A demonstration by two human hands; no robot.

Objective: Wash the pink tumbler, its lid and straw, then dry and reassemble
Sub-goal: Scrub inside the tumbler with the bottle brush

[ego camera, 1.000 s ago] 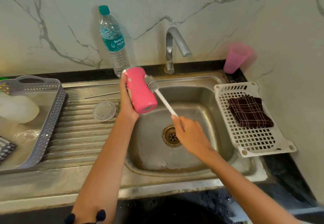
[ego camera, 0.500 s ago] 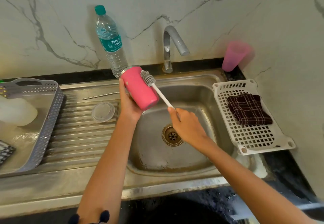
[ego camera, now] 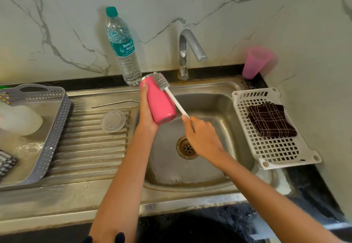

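The wide stainless steel sink (ego camera: 219, 109) lies under both hands, with its ribbed drainboard (ego camera: 85, 147) to the left of the left hand's fingers (ego camera: 144, 90). Far to the left of these fingers stands a grey perforated plastic basket (ego camera: 55, 128) on the drainboard, with a blurred white container (ego camera: 19, 119) inside it. To the right of the right hand's fingers (ego camera: 185, 118) a white slotted plastic tray (ego camera: 276, 151) sits on the sink's edge and carries a folded dark checked cloth (ego camera: 270, 120).

Beyond the fingers, at the marble wall, stand a clear plastic water bottle with a green cap (ego camera: 123, 52), a curved steel tap (ego camera: 187, 48) and, further right, a translucent pink plastic cup (ego camera: 255, 62).

The left hand (ego camera: 146, 115) holds the pink cylindrical tumbler (ego camera: 160, 102) above the basin. Its fingers are curled round the body, and the tumbler is tilted with its steel rim away from the person. The right hand (ego camera: 202, 134) pinches the white handle of a long bottle brush (ego camera: 172, 97) between its fingers. The grey bristle head touches the tumbler just beside the rim.

The round clear plastic lid (ego camera: 113, 121) lies on the drainboard, near and left of the left fingers. The thin bent metal straw (ego camera: 116, 103) lies just behind the lid, and its end comes close to these fingers.
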